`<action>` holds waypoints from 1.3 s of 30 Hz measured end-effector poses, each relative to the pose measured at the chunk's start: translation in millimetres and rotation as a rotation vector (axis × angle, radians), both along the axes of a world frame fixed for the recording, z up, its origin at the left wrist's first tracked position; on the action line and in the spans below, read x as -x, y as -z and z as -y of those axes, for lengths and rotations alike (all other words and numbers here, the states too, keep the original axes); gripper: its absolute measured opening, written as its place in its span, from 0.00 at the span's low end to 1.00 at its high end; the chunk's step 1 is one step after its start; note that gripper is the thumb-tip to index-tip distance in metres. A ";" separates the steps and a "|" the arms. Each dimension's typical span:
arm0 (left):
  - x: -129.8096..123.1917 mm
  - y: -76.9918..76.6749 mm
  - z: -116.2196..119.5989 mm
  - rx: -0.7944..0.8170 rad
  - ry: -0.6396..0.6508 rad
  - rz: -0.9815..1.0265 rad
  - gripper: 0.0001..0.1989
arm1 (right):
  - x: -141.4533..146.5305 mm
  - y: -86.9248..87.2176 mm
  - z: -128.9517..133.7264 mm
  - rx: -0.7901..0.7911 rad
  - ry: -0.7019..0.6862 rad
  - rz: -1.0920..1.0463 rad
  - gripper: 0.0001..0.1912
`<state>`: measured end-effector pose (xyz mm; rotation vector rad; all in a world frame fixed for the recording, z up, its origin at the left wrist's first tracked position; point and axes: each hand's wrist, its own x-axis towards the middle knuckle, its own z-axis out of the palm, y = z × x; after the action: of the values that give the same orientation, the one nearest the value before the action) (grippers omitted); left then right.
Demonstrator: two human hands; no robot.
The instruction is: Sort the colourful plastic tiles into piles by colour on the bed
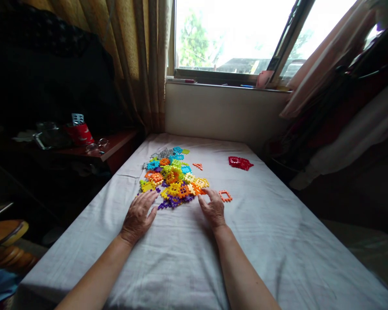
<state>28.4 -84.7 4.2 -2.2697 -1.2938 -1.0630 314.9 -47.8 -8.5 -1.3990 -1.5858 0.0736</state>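
Multicoloured, flat, notched plastic pieces (173, 175) lay heaped beyond our left hand (138, 216), its fingers apart, and our right hand (212, 209), whose grip we could not tell; light fingertips, we judged, suited them.

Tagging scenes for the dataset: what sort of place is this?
Probably a room in a home, perhaps a bedroom, though that isn't certain. The signs: a long gold-brown curtain beside the window, and what look like clothes hanging on the right.
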 end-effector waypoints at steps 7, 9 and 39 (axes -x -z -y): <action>0.9 -0.1 -0.1 -0.006 -0.011 0.000 0.25 | 2.7 3.6 -4.5 -0.094 -0.016 0.018 0.12; 0.8 -0.6 -0.2 -0.014 -0.014 0.005 0.26 | 2.2 3.3 -4.4 -0.086 -0.019 0.016 0.12; -0.1 -6.9 2.3 -0.052 -0.018 0.038 0.24 | 2.4 -1.3 0.7 -0.063 -0.027 -0.005 0.10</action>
<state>28.5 -87.1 11.1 -2.2060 -1.2833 -1.1253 312.4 -48.6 -7.2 -1.3274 -1.5902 0.0425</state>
